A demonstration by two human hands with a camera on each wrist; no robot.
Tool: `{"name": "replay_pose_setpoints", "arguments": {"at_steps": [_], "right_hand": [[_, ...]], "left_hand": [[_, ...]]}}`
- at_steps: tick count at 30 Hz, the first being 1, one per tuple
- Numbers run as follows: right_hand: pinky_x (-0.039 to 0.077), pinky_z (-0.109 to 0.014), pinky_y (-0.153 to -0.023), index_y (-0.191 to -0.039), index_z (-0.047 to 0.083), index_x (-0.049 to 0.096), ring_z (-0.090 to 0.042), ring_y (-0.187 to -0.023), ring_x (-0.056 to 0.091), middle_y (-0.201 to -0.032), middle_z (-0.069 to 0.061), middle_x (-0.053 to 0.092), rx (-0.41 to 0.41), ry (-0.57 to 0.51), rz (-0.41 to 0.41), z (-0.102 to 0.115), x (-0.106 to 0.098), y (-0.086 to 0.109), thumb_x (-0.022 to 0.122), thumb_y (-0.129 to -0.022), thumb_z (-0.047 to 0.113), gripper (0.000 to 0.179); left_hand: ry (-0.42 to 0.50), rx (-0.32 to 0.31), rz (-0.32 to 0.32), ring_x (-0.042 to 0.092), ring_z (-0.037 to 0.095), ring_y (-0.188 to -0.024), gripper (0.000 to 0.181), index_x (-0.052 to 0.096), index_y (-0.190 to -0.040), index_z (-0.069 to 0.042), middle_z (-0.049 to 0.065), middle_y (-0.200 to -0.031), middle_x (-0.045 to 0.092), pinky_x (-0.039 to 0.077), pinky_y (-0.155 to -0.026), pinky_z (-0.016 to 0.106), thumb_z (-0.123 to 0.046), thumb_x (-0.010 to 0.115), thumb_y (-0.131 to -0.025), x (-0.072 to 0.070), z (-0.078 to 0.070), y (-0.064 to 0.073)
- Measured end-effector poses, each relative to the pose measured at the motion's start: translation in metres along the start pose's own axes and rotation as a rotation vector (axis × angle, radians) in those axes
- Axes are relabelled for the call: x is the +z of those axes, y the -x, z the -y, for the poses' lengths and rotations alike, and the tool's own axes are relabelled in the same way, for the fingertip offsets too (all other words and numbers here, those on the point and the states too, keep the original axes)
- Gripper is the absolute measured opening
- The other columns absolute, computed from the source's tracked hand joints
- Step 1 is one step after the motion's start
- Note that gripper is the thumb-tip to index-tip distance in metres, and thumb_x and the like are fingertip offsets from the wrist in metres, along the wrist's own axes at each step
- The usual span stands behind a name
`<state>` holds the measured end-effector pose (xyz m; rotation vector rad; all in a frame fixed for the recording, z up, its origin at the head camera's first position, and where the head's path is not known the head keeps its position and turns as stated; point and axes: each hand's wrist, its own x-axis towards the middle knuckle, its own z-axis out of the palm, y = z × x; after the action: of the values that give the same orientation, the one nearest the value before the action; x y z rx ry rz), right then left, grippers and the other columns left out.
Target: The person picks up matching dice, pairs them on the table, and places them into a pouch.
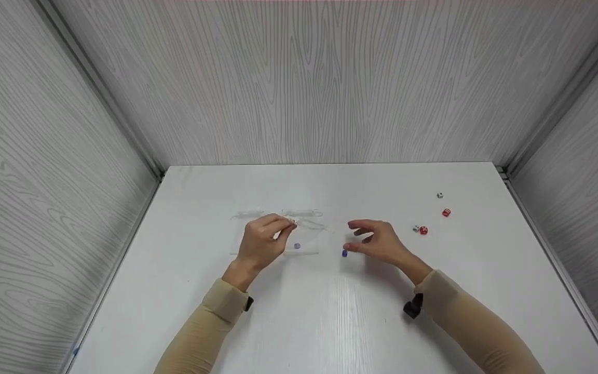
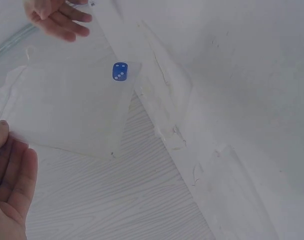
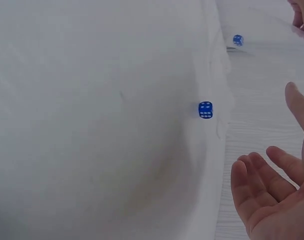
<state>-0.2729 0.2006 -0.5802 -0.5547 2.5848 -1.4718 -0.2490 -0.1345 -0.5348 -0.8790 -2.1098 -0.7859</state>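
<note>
Transparent plastic bag [image 2: 67, 107], blue die [image 2: 120, 71] inside, pinched by left hand [image 1: 264, 241]; right hand [image 1: 380, 242], empty, fingers parted, beside loose blue die [image 3: 205, 110]: apparently pickup stage, needing fingertip pinch.

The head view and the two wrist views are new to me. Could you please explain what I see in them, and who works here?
No machine works here, only a person's left hand and right hand. The head view looks down from the person's head; each wrist view looks from one wrist at that hand's work. The left hand pinches a clear bag, which seems to contain a blue die. The right hand holds nothing, near a second blue die on the white table. Farther right lie two red dice and two white dice. More clear plastic lies beyond the left hand.
</note>
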Motion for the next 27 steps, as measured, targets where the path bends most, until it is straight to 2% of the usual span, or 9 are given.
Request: {"name": "replay_pose_setpoints", "arguments": {"at_steps": [5, 8, 14, 21, 27], "right_hand": [[0.068, -0.052, -0.099, -0.142, -0.004, 0.073, -0.041, -0.118, 0.079, -0.133, -0.023, 0.080, 0.017, 0.058, 0.031, -0.004, 0.008, 0.003, 0.097, -0.090, 0.025, 0.064], [0.068, -0.049, -0.100, -0.140, -0.003, 0.075, -0.037, -0.114, 0.079, -0.125, -0.019, 0.082, 0.033, 0.072, 0.047, -0.005, 0.013, 0.004, 0.097, -0.090, 0.024, 0.061], [0.067, -0.046, -0.100, -0.135, -0.002, 0.078, -0.028, -0.110, 0.079, -0.118, -0.014, 0.083, 0.056, 0.113, 0.076, -0.007, 0.019, 0.004, 0.096, -0.091, 0.020, 0.052], [0.062, -0.032, -0.087, -0.123, 0.003, 0.085, -0.016, -0.095, 0.074, -0.105, -0.007, 0.084, 0.054, 0.189, 0.077, -0.007, 0.024, 0.002, 0.095, -0.091, 0.018, 0.037], [0.058, -0.033, -0.085, -0.118, 0.006, 0.087, -0.014, -0.090, 0.070, -0.101, -0.005, 0.083, 0.071, 0.204, 0.061, -0.004, 0.026, 0.001, 0.095, -0.090, 0.015, 0.030]], "left_hand": [[-0.001, -0.002, 0.004, 0.082, 0.019, -0.078, 0.005, 0.088, -0.095, -0.005, 0.008, -0.089, 0.084, 0.067, -0.068, 0.029, 0.000, 0.087, -0.095, -0.001, 0.000, 0.000], [-0.002, -0.001, 0.003, 0.082, 0.019, -0.078, 0.005, 0.087, -0.095, -0.004, 0.008, -0.090, 0.084, 0.067, -0.069, 0.029, -0.001, 0.085, -0.097, -0.001, 0.000, 0.000], [0.005, 0.011, -0.017, 0.082, 0.021, -0.077, 0.003, 0.087, -0.093, -0.002, 0.010, -0.089, 0.083, 0.067, -0.068, 0.029, -0.002, 0.086, -0.097, -0.001, 0.001, 0.000], [-0.006, 0.005, -0.005, 0.083, 0.021, -0.079, 0.008, 0.087, -0.096, -0.002, 0.009, -0.090, 0.084, 0.068, -0.071, 0.028, -0.007, 0.084, -0.101, -0.002, 0.002, 0.000], [0.007, 0.004, -0.005, 0.083, 0.021, -0.079, 0.004, 0.088, -0.098, -0.003, 0.009, -0.090, 0.084, 0.068, -0.071, 0.030, -0.004, 0.085, -0.099, -0.001, 0.002, 0.000]]}}
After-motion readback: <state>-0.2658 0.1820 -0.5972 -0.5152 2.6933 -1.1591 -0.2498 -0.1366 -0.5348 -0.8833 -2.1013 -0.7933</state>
